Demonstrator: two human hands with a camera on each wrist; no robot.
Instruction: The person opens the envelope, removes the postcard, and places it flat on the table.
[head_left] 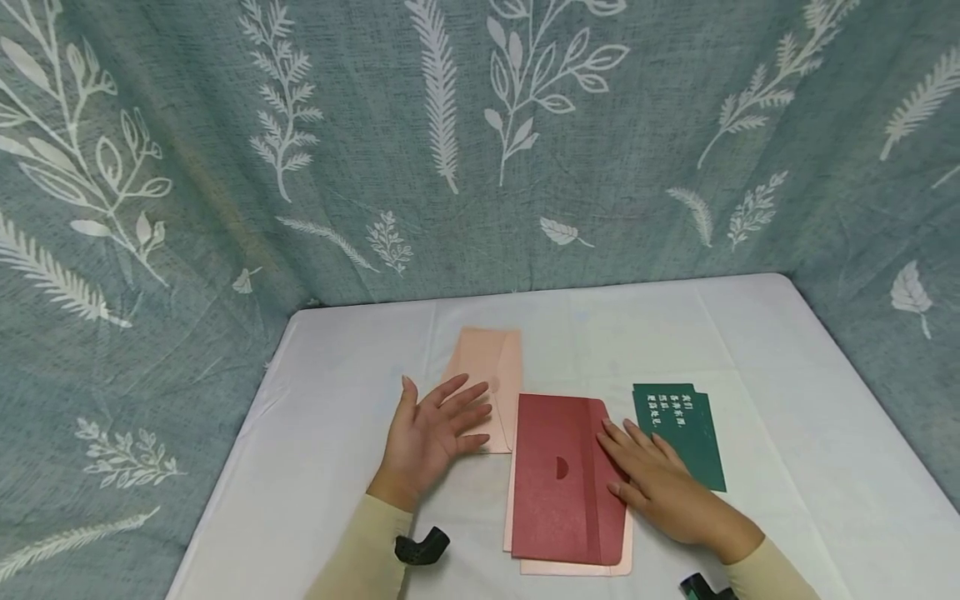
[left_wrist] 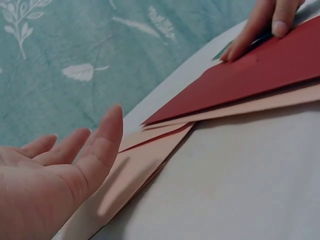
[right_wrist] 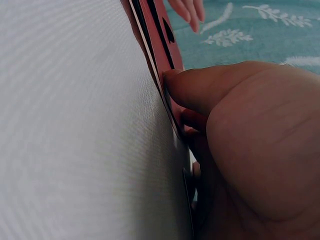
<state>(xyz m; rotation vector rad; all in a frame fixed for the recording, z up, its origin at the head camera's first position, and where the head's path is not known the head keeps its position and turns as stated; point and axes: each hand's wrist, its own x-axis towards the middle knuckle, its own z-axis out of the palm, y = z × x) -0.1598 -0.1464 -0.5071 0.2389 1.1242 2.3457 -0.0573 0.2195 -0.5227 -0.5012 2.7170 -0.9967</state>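
Note:
A thin red notebook (head_left: 551, 483) with a band down its right side lies on pink envelopes whose edges (head_left: 573, 568) stick out below it. My right hand (head_left: 663, 492) rests on the notebook's right edge, fingertips on the cover; in the right wrist view its thumb (right_wrist: 192, 90) touches that edge. My left hand (head_left: 435, 437) is held palm up with its fingers spread, over another pink envelope (head_left: 487, 358) to the left. In the left wrist view this hand (left_wrist: 60, 185) has nothing in it, and the envelope (left_wrist: 135, 180) shows beside the fingers.
Two dark green cards (head_left: 697, 450), the upper one with white writing, lie partly overlapping just beyond my right hand. A white cloth covers the table (head_left: 337, 400). Behind and at both sides hangs a green curtain (head_left: 465, 233) with white leaf prints.

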